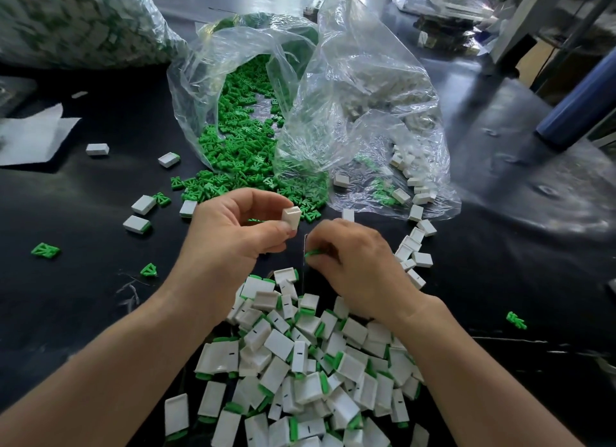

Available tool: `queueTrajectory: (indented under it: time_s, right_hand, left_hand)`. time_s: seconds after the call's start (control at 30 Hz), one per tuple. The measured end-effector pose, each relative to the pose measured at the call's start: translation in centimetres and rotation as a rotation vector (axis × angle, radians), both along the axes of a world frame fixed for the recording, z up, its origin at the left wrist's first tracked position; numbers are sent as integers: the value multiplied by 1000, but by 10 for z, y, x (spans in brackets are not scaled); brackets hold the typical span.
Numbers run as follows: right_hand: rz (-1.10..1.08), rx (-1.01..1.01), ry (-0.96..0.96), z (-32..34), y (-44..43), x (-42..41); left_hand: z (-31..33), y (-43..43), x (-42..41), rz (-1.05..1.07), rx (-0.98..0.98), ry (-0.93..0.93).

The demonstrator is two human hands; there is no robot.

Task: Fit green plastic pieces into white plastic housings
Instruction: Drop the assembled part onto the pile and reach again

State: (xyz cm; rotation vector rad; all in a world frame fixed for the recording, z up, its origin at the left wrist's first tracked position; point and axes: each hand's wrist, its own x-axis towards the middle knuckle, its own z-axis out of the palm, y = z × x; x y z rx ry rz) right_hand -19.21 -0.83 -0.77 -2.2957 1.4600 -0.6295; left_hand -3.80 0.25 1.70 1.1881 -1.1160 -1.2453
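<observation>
On the black bench (83,296), close in front of the person, the left hand (233,226) is gripping a white housing (291,217) between the thumb and the curled fingers, and is holding it above the bench with its open end pointing up. Just beside it, the right hand (353,260) is pinching a green piece (312,253) in its curled fingers. Only a small edge of this piece is showing at the fingertips, a little below the housing and apart from it. Under both wrists a big pile of finished parts (300,363) is lying on the bench, and many of these white housings are showing a green end. Behind the hands 2 clear plastic bags are lying open toward the person. The left bag (206,80) is spilling a heap of loose green pieces (240,146) onto the bench, and the right bag (383,63) is holding empty white housings (366,93). A row of loose white housings (413,250) is running from the mouth of the right bag down to the right hand. To the left of the hands a few scattered white parts (143,204) are lying near the green heap, some with a green edge. Single green pieces are lying apart on the bench at the left (45,250) and at the right (516,320). At the far left a large full bag (66,20) is standing, blurred, with white and green inside, and a white sheet (33,136) is lying below it. At the right edge a blue roll (580,103) is leaning over the bench.
</observation>
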Motion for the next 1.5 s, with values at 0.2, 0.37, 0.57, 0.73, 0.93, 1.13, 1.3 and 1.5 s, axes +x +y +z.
queueTrajectory:
  time_s: [0.2,0.37,0.57,0.73,0.93,1.13,1.3,1.5]
  right_hand:
    - [-157,116,-584,13,1,-9]
    - [-122,164,-742,19,7,-7]
    - [-83,207,-722,19,10,-3]
    - [-70,194,-649,19,11,-2]
    - [-59,291,-631,18,10,-5]
    - [-56,312,-513,19,12,-2]
    - [-49,208,-404,19,15,-2]
    - [22,135,-292,21,16,-3]
  left_hand:
    - [3,3,-4,-64,62,42]
    - [3,5,-5,-99,46,-13]
    - [2,5,-5,-107,37,-45]
    - [1,5,-4,-112,11,-66]
    - [2,6,-4,-127,-51,-80]
    - [3,6,-4,-121,-48,-65]
    - [2,7,-3,-132,-25,-69]
    - [5,5,1,-198,-11,-78]
